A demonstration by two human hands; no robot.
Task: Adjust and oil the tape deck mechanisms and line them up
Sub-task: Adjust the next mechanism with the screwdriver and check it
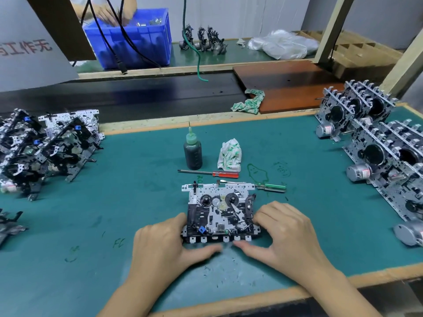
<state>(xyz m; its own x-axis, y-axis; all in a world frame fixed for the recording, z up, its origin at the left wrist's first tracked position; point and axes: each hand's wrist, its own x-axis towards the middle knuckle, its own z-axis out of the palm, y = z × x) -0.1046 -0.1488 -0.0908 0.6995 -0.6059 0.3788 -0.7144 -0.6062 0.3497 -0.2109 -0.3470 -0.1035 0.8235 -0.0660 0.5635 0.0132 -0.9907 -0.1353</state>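
Note:
One tape deck mechanism [219, 211] lies flat on the green mat [137, 184] in front of me, its metal plate and two reels facing up. My left hand [164, 243] grips its left edge, thumb along the near edge under the row of keys. My right hand [283, 229] grips its right edge, fingers curled on the right side and thumb at the near edge. A dark oil bottle [193, 152] with a needle tip stands upright just behind the mechanism.
Behind the deck lie a red-handled screwdriver [225, 174], a green-handled screwdriver [272, 186] and a rag [230, 155]. Mechanisms are piled at the left [45, 147] and stand in rows at the right [377, 143]. Another person's hands reach into a blue bin [132, 40].

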